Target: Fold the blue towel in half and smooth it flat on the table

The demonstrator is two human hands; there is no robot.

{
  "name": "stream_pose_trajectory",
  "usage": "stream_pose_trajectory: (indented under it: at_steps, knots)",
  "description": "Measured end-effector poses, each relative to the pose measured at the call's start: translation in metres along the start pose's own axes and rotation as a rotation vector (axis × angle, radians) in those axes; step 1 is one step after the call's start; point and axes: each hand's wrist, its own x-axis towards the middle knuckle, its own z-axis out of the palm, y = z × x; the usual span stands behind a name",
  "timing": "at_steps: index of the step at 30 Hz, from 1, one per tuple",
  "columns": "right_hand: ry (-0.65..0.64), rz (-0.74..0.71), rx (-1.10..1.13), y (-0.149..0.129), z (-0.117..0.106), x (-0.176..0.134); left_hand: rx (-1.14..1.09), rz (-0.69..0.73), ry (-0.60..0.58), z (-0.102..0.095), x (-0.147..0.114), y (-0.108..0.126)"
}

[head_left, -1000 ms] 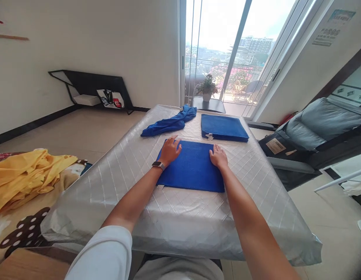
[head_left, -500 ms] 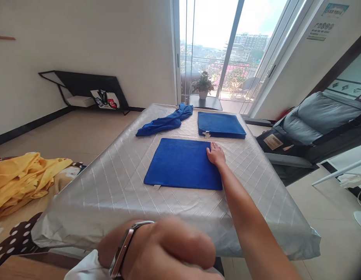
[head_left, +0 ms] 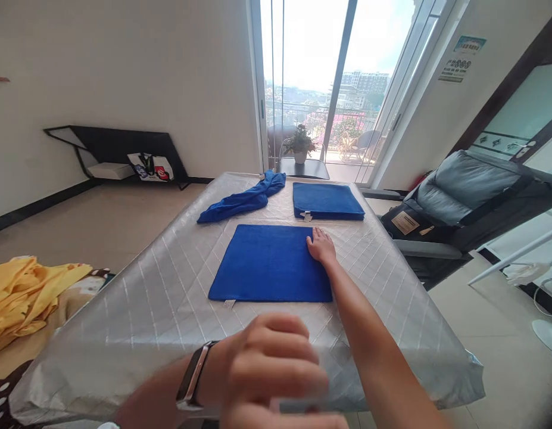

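A blue cloth (head_left: 267,265) lies flat as a rectangle on the silver-covered table (head_left: 168,286), with a small white tag at its near edge. My right hand (head_left: 321,244) rests palm down on its far right corner, fingers stretched out. Close to the camera, my left hand (head_left: 271,363) is in the air over the table's near edge. Its fingers are loosely bent and somewhat apart, blurred at the tips, and I see nothing in them. A wristband (head_left: 196,374) is on that wrist.
Behind the flat cloth is a neat stack of blue cloths (head_left: 328,199), with a crumpled blue cloth (head_left: 242,199) to its left. Yellow fabric (head_left: 30,292) lies at the left. A grey recliner (head_left: 458,202) stands right of the table; a potted plant (head_left: 300,146) is beyond it.
My left hand has turned and risen slightly, so more of its fingers show. My right hand stays on the cloth's corner. The whole view has shifted slightly.
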Motion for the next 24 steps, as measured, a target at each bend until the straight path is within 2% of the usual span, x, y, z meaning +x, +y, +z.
stream_pose_trajectory:
  at_steps: [2, 5, 9, 11, 14, 17, 19, 21, 24]
  knots:
    - [0.003, 0.000, 0.004, 0.000, 0.000, 0.000, -0.114, 0.040, 0.016, 0.022, 0.019, -0.031]
    - [0.005, 0.001, -0.009, 0.000, -0.002, -0.002, -0.058, -0.119, -0.056, 0.072, 0.031, -0.101]
    - [-0.014, -0.019, -0.034, -0.001, -0.006, -0.005, 0.037, -0.417, -0.196, 0.142, 0.028, -0.198]
    - [-0.018, -0.004, -0.032, -0.002, -0.007, -0.006, 0.100, -0.565, -0.241, 0.169, 0.030, -0.231]
    - [-0.008, 0.003, -0.030, -0.001, -0.005, -0.005, 0.168, -0.687, -0.247, 0.198, 0.032, -0.255]
    - [0.006, 0.002, -0.026, 0.001, -0.002, -0.003, 0.212, -0.772, -0.357, 0.214, 0.023, -0.263]
    - [0.014, 0.003, -0.023, 0.001, 0.000, -0.002, 0.232, -0.806, -0.441, 0.216, 0.012, -0.266]
    - [0.013, 0.006, -0.022, 0.001, 0.001, -0.001, 0.249, -0.824, -0.477, 0.210, 0.000, -0.269]
    - [0.009, 0.016, -0.015, 0.000, 0.000, -0.002, 0.292, -0.885, -0.514, 0.186, -0.021, -0.279]
